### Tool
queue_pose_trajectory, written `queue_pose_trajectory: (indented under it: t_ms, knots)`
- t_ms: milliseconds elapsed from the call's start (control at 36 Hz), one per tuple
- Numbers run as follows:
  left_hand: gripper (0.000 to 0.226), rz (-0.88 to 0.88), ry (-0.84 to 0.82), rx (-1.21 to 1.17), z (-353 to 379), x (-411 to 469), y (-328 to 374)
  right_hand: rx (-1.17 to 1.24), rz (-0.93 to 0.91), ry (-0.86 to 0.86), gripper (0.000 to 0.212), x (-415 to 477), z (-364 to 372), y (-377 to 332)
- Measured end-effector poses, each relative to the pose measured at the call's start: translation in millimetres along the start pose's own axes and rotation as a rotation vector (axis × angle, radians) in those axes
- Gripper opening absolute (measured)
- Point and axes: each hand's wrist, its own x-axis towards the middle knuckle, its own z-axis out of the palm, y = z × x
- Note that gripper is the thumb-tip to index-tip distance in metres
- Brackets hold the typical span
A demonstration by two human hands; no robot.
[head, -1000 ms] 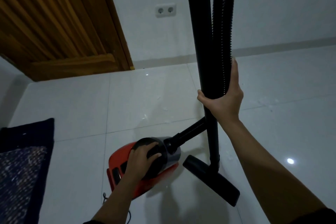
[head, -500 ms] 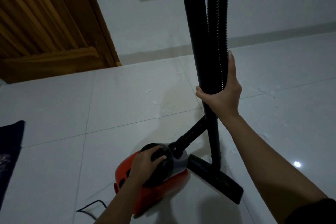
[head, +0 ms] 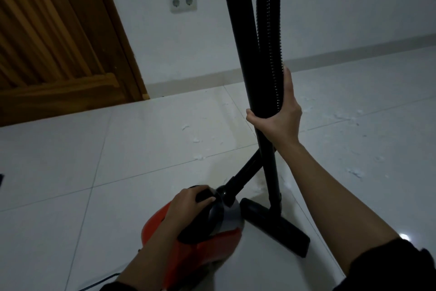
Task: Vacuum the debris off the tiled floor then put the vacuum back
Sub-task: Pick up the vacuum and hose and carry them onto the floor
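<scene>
White tiled floor (head: 146, 149) bears debris (head: 197, 140); left hand (head: 186, 205) grips vacuum (head: 212, 231), right hand (head: 280, 118) clasps wand (head: 238, 31) and hose (head: 269, 31).

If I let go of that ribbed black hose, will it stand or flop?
Likely flop: the ribbed black hose looks corrugated and already bends toward the orange vacuum body. The right hand pins it against the smooth black wand, which seems stiffer.

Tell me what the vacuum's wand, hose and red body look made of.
Wand: smooth rigid black tube, plastic or painted metal, unclear. Hose: black ribbed flexible plastic, judging by its corrugations. Red body: glossy moulded plastic, likely, with a soft sheen. The right hand grips wand and hose together.
</scene>
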Motion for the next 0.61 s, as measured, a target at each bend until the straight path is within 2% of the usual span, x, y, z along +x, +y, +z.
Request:
queue_pose_trajectory:
  t_ms: [250, 500, 611]
  knots:
    - [0.024, 0.023, -0.003, 0.100, 0.8, 4.2, -13.2, -0.005, 0.054, 0.023, 0.108, -8.0, 13.2, 12.6]
    - [0.027, 0.040, 0.029, 0.143, 3.9, 11.6, -15.6, -0.002, 0.054, -0.030, 0.112, -5.9, 18.8, 11.8]
    - [0.025, -0.006, -0.063, 0.114, 0.6, 15.5, -14.2, -0.008, 0.038, -0.043, 0.112, -8.2, 20.5, 8.9]
